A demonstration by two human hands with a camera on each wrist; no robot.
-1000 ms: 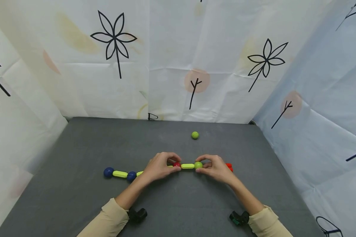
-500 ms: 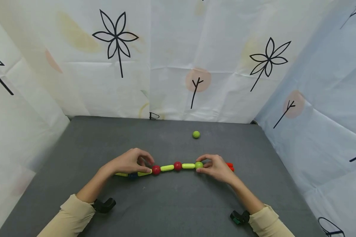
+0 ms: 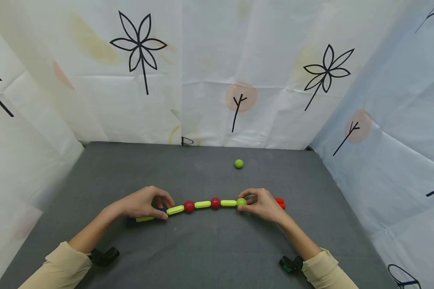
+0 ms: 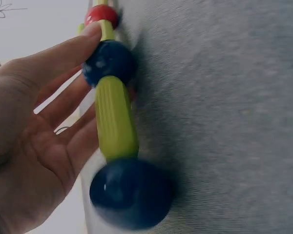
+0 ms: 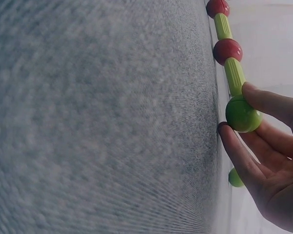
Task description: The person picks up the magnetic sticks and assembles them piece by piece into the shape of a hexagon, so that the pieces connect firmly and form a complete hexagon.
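A chain of balls and ribbed yellow-green rods [image 3: 202,204] runs across the grey surface in the head view. Two red balls [image 3: 189,206] sit along its middle. My left hand [image 3: 144,202] pinches a dark blue ball [image 4: 110,63] toward the left, its thumb in front and its fingers behind. Another dark blue ball [image 4: 132,192] forms the left end, mostly covered by the hand in the head view. At the right end, my right hand [image 3: 262,204] holds a green ball [image 5: 243,113] between thumb and fingers. Red pieces [image 3: 280,202] show partly behind that hand.
A loose green ball [image 3: 238,163] lies farther back on the grey tabletop [image 3: 209,249]. White cloth with printed plants [image 3: 202,72] rises behind the table and at both sides.
My left hand has moved left along the chain, from a red ball to a dark blue ball, uncovering the red balls and rods. The right hand has stayed on the green ball.
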